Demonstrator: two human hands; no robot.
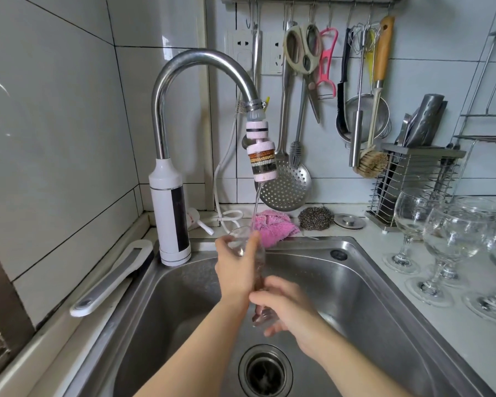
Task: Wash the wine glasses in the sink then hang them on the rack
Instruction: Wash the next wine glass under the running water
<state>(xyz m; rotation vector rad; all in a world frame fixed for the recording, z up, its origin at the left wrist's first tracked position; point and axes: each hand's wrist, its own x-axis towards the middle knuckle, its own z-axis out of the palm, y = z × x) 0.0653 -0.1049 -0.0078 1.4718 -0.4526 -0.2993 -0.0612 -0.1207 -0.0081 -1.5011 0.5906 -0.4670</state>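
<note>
A wine glass (236, 239) was held over the sink (364, 270), tilted so its long axis ran from near to far: the rim pointed up and away toward the faucet (201, 61), the foot pointed back toward the person. The left hand (236, 266) was wrapped round the bowl, thumb on the right side and fingers curled on the left. The right hand (287, 308) was curled round the stem and foot, nearer and lower, above the drain (265, 371). A thin stream (257, 202) fell from the filter (262, 159) on the faucet's tip onto the bowl near the rim. Other glasses (453, 239) stood upright, close together, on the tabletop (455, 333) right of the sink. A pink cloth (269, 227) and a steel scourer (315, 217) lay at the far edge behind the sink, and utensils (301, 53) hung on the far wall.
</note>
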